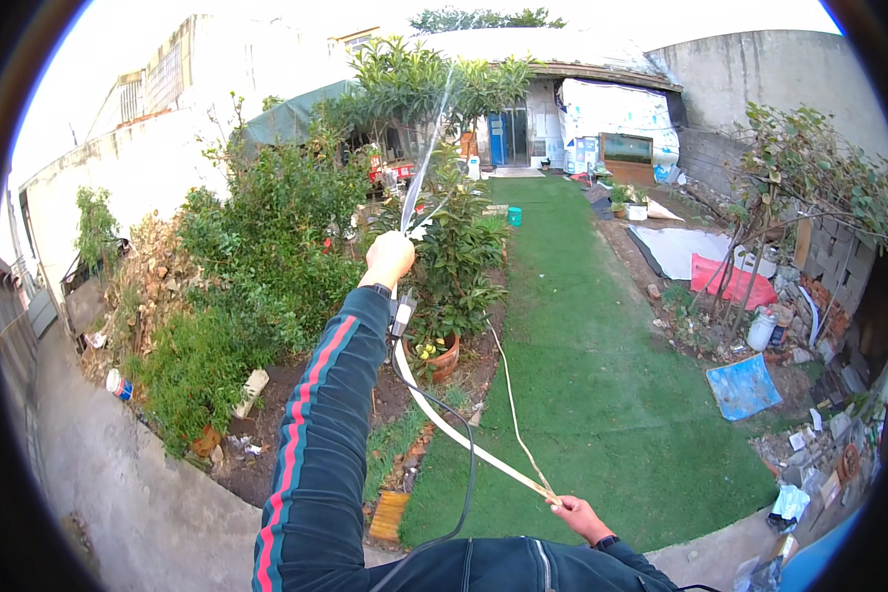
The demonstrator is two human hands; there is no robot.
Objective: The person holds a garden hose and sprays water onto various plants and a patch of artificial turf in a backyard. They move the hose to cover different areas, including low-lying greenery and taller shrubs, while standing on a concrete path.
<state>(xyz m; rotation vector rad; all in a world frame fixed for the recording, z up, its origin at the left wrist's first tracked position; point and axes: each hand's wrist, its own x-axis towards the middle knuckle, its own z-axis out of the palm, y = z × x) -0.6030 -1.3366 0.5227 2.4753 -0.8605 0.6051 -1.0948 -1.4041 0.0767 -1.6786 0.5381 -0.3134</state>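
My left hand, at the end of the outstretched arm, is closed around the end of a pale hose. A jet of water shoots up and forward from it toward the trees. The hose curves down to my right hand, low and nearer my body, which grips it between thumb and fingers. A thinner pale line runs from that hand across the green turf toward the plants. By my left wrist hangs a small grey and white device with a black cable. Both wrists wear dark bands.
Just past my left hand stands a leafy plant in a terracotta pot. Dense bushes grow at left beside a concrete path. Green turf leads to a house. Right are a blue sheet, a white bucket and rubble.
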